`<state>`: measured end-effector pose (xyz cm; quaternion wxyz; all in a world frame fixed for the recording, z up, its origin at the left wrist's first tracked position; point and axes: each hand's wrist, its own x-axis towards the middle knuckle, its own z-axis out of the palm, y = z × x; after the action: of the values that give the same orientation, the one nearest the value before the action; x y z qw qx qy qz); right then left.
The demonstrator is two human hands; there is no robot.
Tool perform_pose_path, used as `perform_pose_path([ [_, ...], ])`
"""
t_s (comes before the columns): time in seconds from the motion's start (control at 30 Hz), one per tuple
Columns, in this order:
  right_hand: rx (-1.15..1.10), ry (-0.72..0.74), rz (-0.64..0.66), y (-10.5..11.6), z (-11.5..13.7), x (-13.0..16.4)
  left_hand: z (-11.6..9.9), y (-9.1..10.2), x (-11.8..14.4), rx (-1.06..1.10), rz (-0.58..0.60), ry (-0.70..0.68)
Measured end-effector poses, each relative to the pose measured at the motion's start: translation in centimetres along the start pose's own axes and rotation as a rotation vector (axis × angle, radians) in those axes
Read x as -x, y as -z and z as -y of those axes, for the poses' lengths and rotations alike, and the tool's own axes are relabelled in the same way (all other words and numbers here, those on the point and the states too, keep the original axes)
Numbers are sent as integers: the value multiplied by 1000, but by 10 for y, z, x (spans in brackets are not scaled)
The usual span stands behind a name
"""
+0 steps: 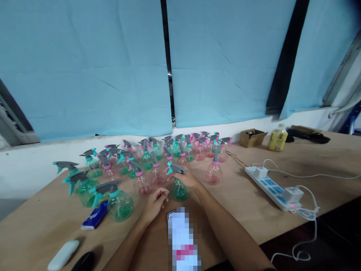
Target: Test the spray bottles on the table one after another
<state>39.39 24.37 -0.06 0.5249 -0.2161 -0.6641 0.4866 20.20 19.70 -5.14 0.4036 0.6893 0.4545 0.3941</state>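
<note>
My right hand is closed around the upper part of a spray bottle with a clear round body, green liquid and a grey-and-turquoise trigger head. The bottle stands upright at the front of a group of similar bottles. My left hand rests on the table just left of it, fingers loosely curled and a little apart, with nothing visible in them. Close behind that hand is a pink-collared spray bottle. A phone with a blurred-out screen lies between my forearms.
Several pink and green spray bottles crowd the back of the wooden table. A green bottle, blue packet and white case are left. At right are a power strip with cables, a small carton and a yellow drink bottle.
</note>
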Motion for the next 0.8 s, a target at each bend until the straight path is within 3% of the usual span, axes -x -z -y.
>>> perform_pose_path([
  [0.13,-34,-14,77,0,1,0,-1,0,0,5,4,6],
  [0.37,-69,-21,29,-2,0,1,-1,0,0,1,11,11],
  [0.6,-3,15,97,0,4,0,-7,-2,2,13,11,9],
  [0.8,-66,-41,21,-3,-1,0,-4,-2,1,-4,24,4],
])
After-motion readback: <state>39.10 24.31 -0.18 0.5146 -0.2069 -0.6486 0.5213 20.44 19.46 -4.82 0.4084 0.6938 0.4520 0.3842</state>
